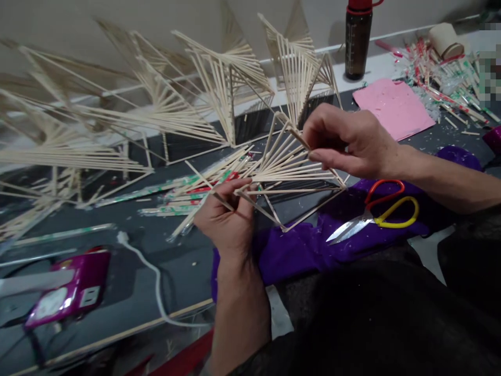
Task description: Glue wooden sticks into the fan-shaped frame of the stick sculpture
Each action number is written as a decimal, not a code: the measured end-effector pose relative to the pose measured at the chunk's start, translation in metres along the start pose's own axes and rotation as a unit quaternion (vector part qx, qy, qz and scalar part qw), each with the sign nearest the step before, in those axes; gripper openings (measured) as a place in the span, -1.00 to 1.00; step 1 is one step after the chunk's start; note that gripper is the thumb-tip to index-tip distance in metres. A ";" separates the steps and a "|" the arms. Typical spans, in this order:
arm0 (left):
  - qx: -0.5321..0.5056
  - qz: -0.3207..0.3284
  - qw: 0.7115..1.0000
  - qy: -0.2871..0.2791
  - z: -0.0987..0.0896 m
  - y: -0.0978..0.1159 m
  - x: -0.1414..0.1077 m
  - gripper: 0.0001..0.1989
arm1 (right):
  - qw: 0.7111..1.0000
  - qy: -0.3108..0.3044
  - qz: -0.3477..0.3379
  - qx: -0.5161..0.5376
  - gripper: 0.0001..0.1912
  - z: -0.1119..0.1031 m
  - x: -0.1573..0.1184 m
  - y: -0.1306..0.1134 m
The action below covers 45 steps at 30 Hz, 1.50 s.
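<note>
Both hands on a fan-shaped frame of pale wooden sticks point(289, 167), held just above the dark surface point(176, 261).

My left hand point(229, 216) is closed around the frame's lower corner, steadying it, I judge, while my right hand point(344, 138) pinches one thin stick point(299, 138) at the top. Red-and-yellow-handled scissors point(376, 211) lie near on purple cloth point(305, 245), within reach.

Both hands are raised with fingers pinched closed, left hand point(227, 216) lower than right hand point(346, 141).
</note>
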<state>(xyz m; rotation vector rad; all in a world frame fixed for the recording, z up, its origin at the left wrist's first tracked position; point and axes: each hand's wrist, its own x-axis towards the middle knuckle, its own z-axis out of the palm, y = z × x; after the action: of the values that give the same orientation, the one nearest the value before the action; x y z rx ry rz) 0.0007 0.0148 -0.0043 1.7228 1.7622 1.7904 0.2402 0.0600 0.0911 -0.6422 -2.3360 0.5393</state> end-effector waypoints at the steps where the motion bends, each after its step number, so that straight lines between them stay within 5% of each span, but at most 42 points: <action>1: -0.003 -0.002 1.000 -0.001 0.000 0.000 0.000 -0.86 | 1.000 -0.006 0.001 -0.002 -0.93 0.001 -0.003 0.002; 18: 0.008 0.004 1.000 0.000 0.000 0.001 0.001 -0.83 | 0.978 -0.152 -0.001 -0.140 -0.79 0.018 0.013 0.001; 36: -0.002 0.000 1.000 0.000 0.000 0.000 -0.002 -0.86 | 0.969 -0.154 -0.069 -0.179 -0.80 0.027 0.020 0.001; 45: 0.025 0.001 1.000 0.000 -0.001 -0.002 -0.001 -0.85 | 0.963 -0.194 -0.036 -0.181 -0.82 0.023 0.024 -0.003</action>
<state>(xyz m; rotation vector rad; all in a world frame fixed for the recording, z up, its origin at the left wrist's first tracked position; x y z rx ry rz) -0.0011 0.0143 -0.0063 1.7414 1.8213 1.7629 0.2071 0.0663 0.0879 -0.6557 -2.8548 0.2136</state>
